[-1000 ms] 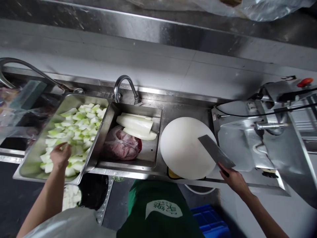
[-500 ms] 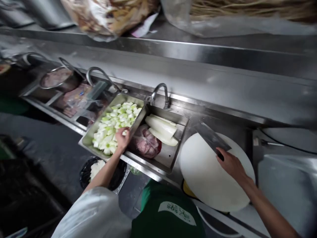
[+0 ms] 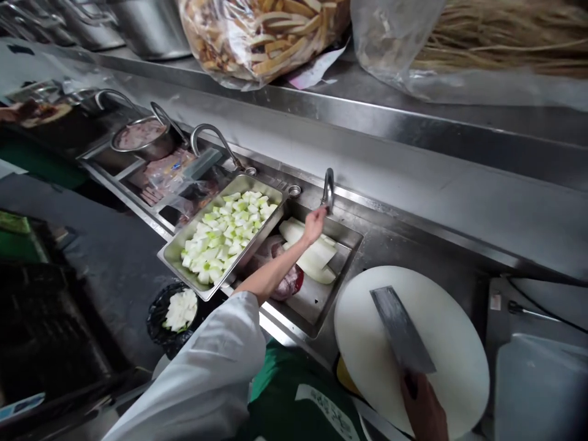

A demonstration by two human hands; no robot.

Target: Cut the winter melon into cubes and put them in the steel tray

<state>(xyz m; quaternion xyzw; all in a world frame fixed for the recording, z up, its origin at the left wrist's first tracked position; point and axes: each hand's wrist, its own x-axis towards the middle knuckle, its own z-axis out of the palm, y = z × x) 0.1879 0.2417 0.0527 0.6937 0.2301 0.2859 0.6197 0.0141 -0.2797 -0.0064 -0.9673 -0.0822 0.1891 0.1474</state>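
Observation:
My left hand (image 3: 315, 225) reaches over the sink (image 3: 349, 245), its fingers closed at the end of the metal faucet (image 3: 329, 179). Under that forearm, long pale peeled gourd pieces (image 3: 321, 256) and a bag of raw meat (image 3: 291, 286) lie in the sink, partly covered by the arm. Gripped in my right hand (image 3: 425, 404) is a cleaver (image 3: 402, 327), its broad blade over the round white cutting board (image 3: 452, 331). Left of the sink, a steel tray (image 3: 171, 257) holds pale green chopped gourd chunks (image 3: 229, 233).
A black-lined bin (image 3: 158, 312) with white scraps stands below the tray. Farther left are a pot of meat (image 3: 142, 136) and bagged meat (image 3: 168, 171) by more sinks. Overhead, a steel shelf (image 3: 390, 116) carries bagged dried food (image 3: 271, 37). Another person's hand (image 3: 16, 112) shows far left.
My left hand has left the gourd chunks in the tray and moved right to the faucet, whose spout has swung toward me. My right hand has drawn the cleaver nearer to me over the board.

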